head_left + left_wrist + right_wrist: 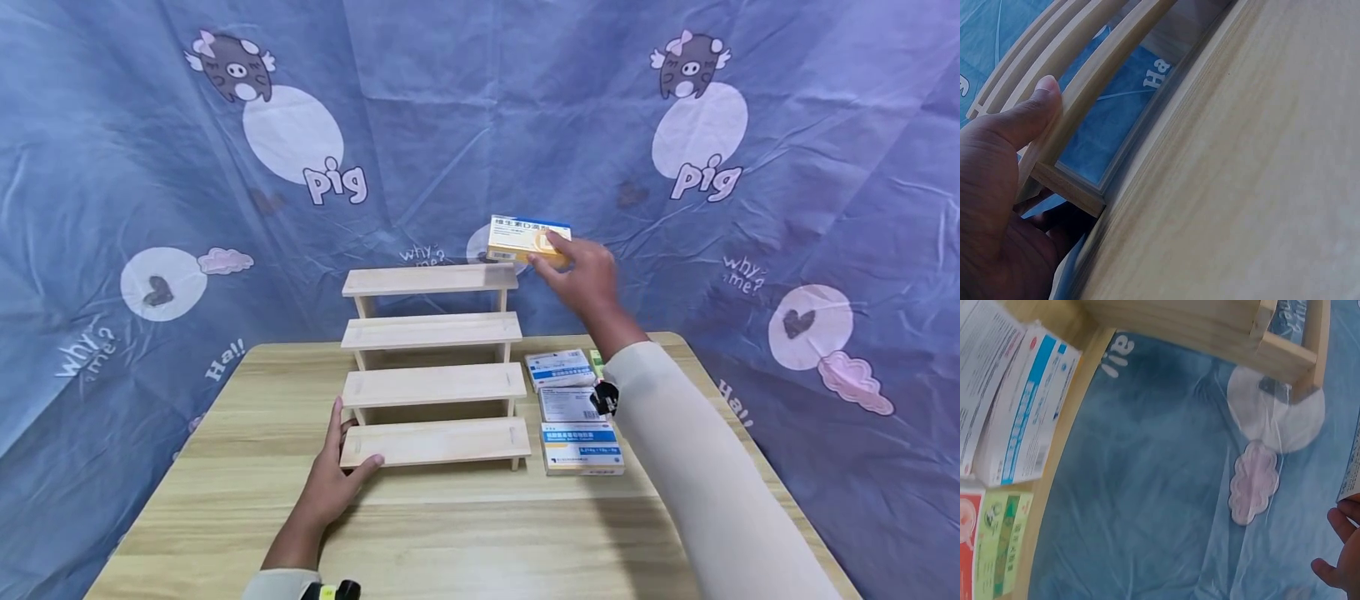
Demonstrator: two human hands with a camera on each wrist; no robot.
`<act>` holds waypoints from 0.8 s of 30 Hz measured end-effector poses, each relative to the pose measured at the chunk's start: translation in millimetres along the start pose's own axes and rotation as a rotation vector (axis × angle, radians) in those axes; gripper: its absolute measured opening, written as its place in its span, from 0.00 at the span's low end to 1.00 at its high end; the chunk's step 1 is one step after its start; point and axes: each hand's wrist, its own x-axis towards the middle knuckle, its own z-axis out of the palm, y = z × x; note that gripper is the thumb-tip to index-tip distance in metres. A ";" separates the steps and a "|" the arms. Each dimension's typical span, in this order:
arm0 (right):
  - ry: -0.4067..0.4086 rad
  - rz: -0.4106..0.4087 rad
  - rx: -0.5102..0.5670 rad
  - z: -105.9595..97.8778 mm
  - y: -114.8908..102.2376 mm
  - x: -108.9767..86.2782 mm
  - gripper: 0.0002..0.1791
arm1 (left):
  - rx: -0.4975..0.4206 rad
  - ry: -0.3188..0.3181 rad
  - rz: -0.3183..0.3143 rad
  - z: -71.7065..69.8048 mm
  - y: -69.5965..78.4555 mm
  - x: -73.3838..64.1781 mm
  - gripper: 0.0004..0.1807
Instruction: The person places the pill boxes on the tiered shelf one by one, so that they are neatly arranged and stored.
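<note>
A four-step wooden rack (435,385) of pale slats stands on the table. My left hand (333,475) grips the left end of its lowest step, thumb on the top face and fingers around the side; the left wrist view shows the thumb (1046,94) against the slat's edge. My right hand (588,279) pinches a yellow and white medicine box (525,240) by its right end. The box is held in the air by the right end of the top step, its printed face showing. In the right wrist view only a sliver of that box (1352,478) shows.
Right of the rack lie several medicine boxes: a blue and white one (583,450) in front, a white one (566,404) behind it, another (558,368) farther back. A green box (1004,544) lies beside them. A blue printed cloth (420,108) hangs behind the table (450,542).
</note>
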 end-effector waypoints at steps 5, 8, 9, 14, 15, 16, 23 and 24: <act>-0.034 -0.053 -0.055 16.3 -16.3 1.7 0.30 | -0.003 -0.008 0.003 -1.1 0.5 -0.7 0.67; -0.059 -0.064 -0.065 27.1 -29.5 2.6 0.31 | -0.007 -0.007 0.005 -0.8 0.5 -0.4 0.67; -0.063 -0.068 -0.062 30.4 -34.5 3.0 0.31 | -0.010 -0.007 0.004 -0.8 0.7 -0.4 0.67; -0.086 -0.064 -0.052 44.5 -59.3 6.0 0.30 | -0.010 -0.010 0.002 -1.0 0.4 -0.6 0.67; -0.092 -0.061 -0.053 47.3 -63.9 6.9 0.30 | -0.007 -0.010 0.002 -1.4 0.3 -0.7 0.67; -0.097 -0.055 -0.051 50.0 -68.2 7.9 0.30 | -0.003 -0.010 0.003 -1.7 -0.1 -0.7 0.67; -0.117 -0.012 -0.049 64.1 -93.1 16.3 0.30 | 0.002 -0.008 0.006 -1.8 -0.7 0.3 0.67; -0.120 -0.002 -0.051 65.3 -95.3 17.4 0.30 | 0.001 -0.008 0.007 -1.2 -0.8 0.4 0.67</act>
